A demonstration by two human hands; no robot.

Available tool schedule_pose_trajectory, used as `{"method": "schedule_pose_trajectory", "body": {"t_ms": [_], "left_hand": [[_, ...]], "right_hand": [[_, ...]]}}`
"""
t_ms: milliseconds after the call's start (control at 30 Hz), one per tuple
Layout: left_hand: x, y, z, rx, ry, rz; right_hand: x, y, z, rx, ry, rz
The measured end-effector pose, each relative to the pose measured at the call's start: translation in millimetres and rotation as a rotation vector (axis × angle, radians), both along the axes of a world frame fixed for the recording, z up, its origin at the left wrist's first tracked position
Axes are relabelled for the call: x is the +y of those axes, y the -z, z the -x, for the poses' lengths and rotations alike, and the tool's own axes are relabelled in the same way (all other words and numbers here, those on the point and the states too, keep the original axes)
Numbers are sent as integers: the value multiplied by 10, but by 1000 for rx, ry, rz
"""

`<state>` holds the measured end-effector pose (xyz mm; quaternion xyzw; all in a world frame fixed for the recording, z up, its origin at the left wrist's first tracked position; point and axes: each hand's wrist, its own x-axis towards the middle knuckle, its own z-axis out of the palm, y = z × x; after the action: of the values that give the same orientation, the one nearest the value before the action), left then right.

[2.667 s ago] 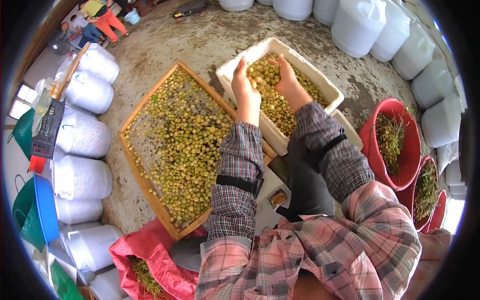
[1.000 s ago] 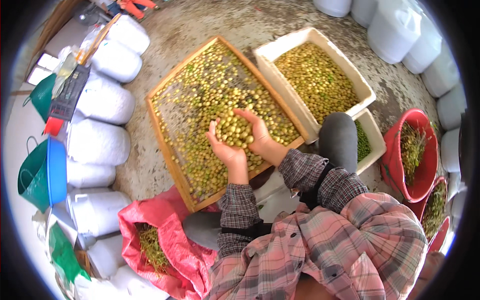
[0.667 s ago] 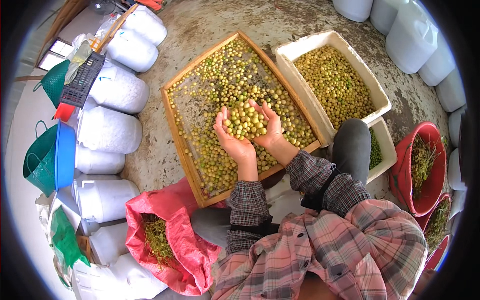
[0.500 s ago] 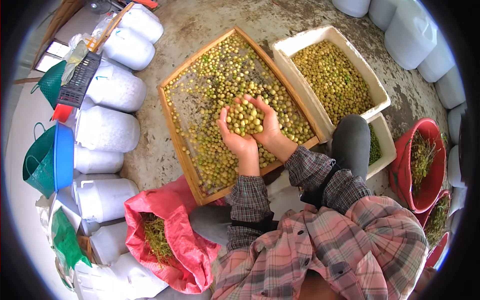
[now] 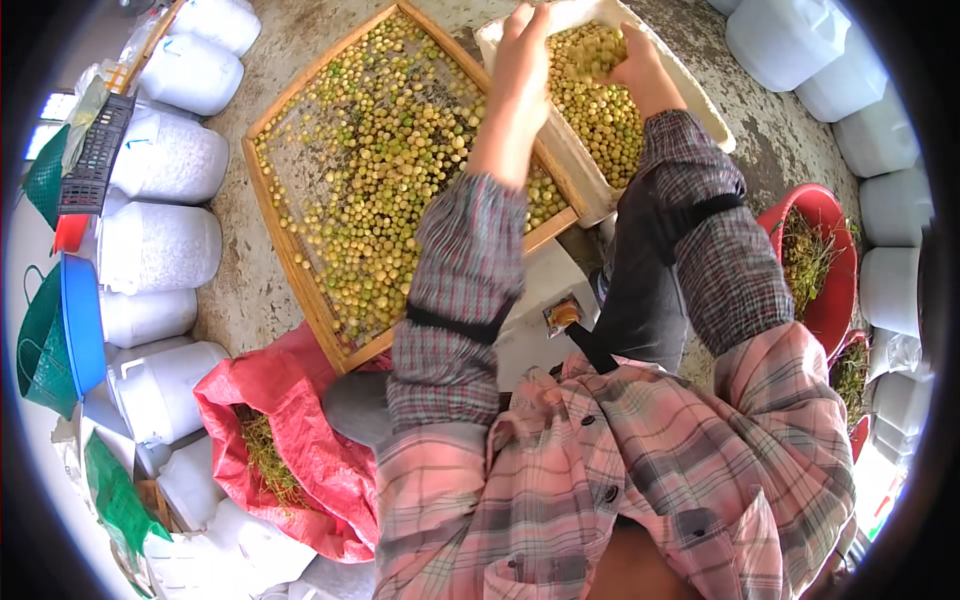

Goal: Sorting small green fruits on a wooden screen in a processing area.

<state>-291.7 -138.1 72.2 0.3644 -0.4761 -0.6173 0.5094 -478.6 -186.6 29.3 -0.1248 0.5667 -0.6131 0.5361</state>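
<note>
Both my hands are over a white foam box [image 5: 709,108] filled with small round yellow-green fruits [image 5: 605,125]. My left hand [image 5: 524,62] reaches above its left wall, fingers extended and partly hidden at the top of the picture. Across from it, my right hand [image 5: 643,72] is open with the thumb apart. Between the hands, a blurred clump of fruits [image 5: 592,52] drops onto the heap. Left of the box lies a wooden-framed tray [image 5: 283,240] strewn with more of these fruits and dark bits; my left forearm crosses its right side.
A red woven sack [image 5: 310,455] with dry stalks lies at lower left. White plastic drums [image 5: 160,245] line the left side, beside a blue basin [image 5: 82,325]. Red buckets [image 5: 835,290] holding stalks stand at right, near whitish jugs [image 5: 785,45].
My cupped hands have moved from over the tray to the foam box at the right. They have parted, and the fruits they held are falling into the box.
</note>
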Motion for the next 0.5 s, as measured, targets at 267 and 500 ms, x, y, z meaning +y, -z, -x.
{"method": "schedule_pose_trajectory", "body": {"t_ms": [267, 500], "left_hand": [[1944, 925, -974, -745, 492, 284], [2222, 1775, -1339, -1403, 257, 342]], "right_hand": [[60, 226, 573, 230, -259, -43], [-149, 677, 957, 627, -516, -160]]}}
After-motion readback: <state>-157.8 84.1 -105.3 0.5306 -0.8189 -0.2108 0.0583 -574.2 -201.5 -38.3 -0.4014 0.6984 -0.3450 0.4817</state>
